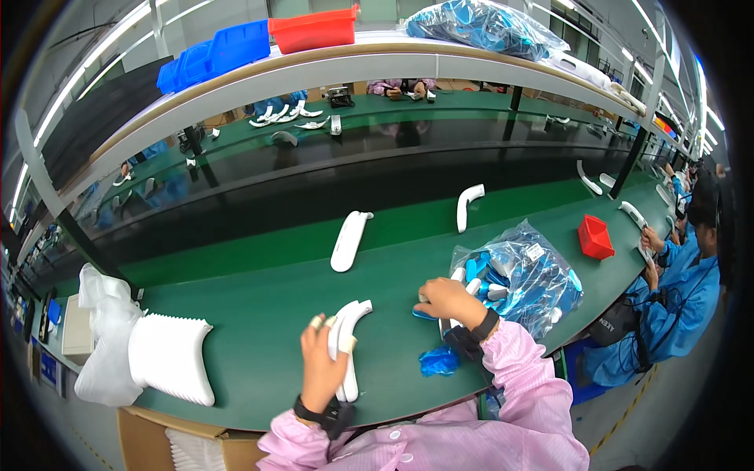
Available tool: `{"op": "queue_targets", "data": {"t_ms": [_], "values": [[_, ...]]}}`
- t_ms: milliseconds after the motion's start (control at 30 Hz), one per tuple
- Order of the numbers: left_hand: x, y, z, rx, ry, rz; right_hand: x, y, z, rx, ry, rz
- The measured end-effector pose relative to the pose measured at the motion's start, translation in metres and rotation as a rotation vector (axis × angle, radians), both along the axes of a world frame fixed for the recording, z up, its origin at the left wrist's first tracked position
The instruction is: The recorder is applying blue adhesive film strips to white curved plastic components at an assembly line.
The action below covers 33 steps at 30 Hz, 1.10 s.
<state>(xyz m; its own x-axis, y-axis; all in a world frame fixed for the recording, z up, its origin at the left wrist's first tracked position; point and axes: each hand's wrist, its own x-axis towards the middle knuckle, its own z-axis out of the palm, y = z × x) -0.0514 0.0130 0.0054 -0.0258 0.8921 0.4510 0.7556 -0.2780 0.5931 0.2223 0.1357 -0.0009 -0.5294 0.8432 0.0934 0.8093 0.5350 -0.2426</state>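
Observation:
My left hand [320, 367] wears pale finger cots and is closed around a white curved plastic housing [345, 330], its thumb laid across the front. Two long white shapes lie side by side there, and I cannot tell whether they are joined. To the right, my right hand [454, 301] has its fingers curled down at the left edge of a clear plastic bag [542, 271] of blue and white parts. A small blue piece [424, 315] shows under those fingertips; whether they grip it is hidden. A crumpled blue film [438, 362] lies near my right wrist.
White housings [351, 242] [469, 207] lie farther back on the green bench [251, 314]. At the left stands a stack of white ribbed parts [169, 357] beside foam wrap. A red bin [595, 237] sits right, near a co-worker in blue [679, 290]. A shelf [377, 69] spans above.

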Motion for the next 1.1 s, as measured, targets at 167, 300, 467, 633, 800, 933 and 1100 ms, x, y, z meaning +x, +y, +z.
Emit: {"op": "queue_targets", "data": {"t_ms": [167, 300, 467, 633, 800, 933, 1100], "values": [[-0.031, 0.095, 0.013, -0.357, -0.140, -0.387, 0.012, -0.029, 0.008, -0.043, -0.194, -0.124], [-0.031, 0.180, -0.022, -0.594, -0.135, -0.626, 0.008, -0.028, -0.005, 0.018, -0.054, -0.085], [-0.019, 0.217, -0.045, -0.443, 0.190, -0.270, 0.007, -0.030, -0.018, 0.040, 0.107, -0.100], [-0.032, 0.186, -0.013, -0.189, -0.185, -0.247, 0.010, -0.032, -0.026, 0.153, 0.159, -0.118], [0.000, 0.066, 0.040, -0.444, -0.397, -0.453, 0.001, -0.046, -0.005, 0.226, 0.526, -0.257], [0.031, -0.011, 0.029, -0.635, -0.619, -0.615, -0.032, -0.093, 0.043, 0.047, 0.914, -0.182], [0.052, -0.022, 0.020, -0.566, -0.927, -0.793, -0.043, -0.131, 0.041, -0.109, 0.995, -0.112]]}}
